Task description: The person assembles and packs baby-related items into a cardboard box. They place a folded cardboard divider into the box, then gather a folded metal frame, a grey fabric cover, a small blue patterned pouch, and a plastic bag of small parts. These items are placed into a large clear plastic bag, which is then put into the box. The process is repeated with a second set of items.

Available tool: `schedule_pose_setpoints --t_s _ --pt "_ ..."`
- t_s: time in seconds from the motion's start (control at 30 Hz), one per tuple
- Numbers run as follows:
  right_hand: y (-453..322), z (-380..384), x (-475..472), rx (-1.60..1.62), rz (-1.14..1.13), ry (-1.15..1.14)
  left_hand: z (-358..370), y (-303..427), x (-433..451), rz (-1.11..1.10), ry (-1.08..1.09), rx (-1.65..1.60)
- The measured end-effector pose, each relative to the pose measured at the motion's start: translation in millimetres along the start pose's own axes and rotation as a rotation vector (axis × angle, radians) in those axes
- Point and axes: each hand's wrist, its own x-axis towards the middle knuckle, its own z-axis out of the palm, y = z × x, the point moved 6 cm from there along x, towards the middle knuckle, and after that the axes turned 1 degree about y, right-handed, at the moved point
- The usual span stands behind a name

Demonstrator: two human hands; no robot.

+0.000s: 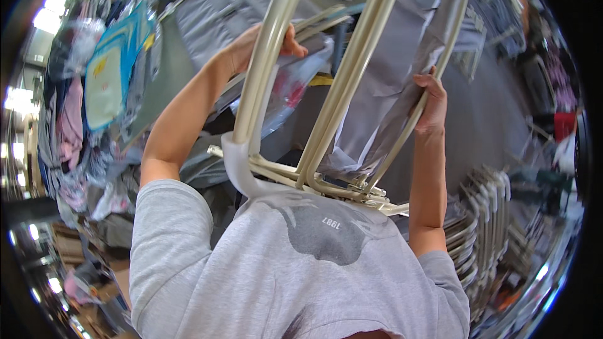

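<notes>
A folded frame of cream metal tubing [351, 70] stands before me, its near end against my shirt. My left hand [289, 47] wraps behind the thick left tube, fingers showing on its right side. My right hand [431, 101] grips the thinner tube on the right, thumb over its inner side. Grey fabric [377, 70] hangs creased between the middle and right tubes. A whitish sleeve [235, 162] covers the near left corner of the frame. Metal joints [374, 195] sit at the near end, close to my shirt.
Beyond my left hand lies grey padded fabric [205, 33]. Blue-edged panels [110, 75] and bagged textiles pile up at left. Several bent metal tubes [487, 212] are stacked at lower right. Clear plastic wrap [301, 84] lies under the frame. Cardboard boxes [70, 247] stand at lower left.
</notes>
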Motion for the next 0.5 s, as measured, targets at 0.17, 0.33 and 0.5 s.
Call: schedule_pose_setpoints --t_s 0.17,0.33,0.5 --pt "19 58 36 -0.125 -0.049 0.035 -36 -35 -98 0.011 0.081 -0.090" --pt "27 129 58 -0.128 -0.044 0.005 -53 -48 -161 0.029 0.158 -0.208" --pt "27 193 83 -0.227 -0.080 -0.185 -91 -35 -175 -0.076 0.280 -0.142"
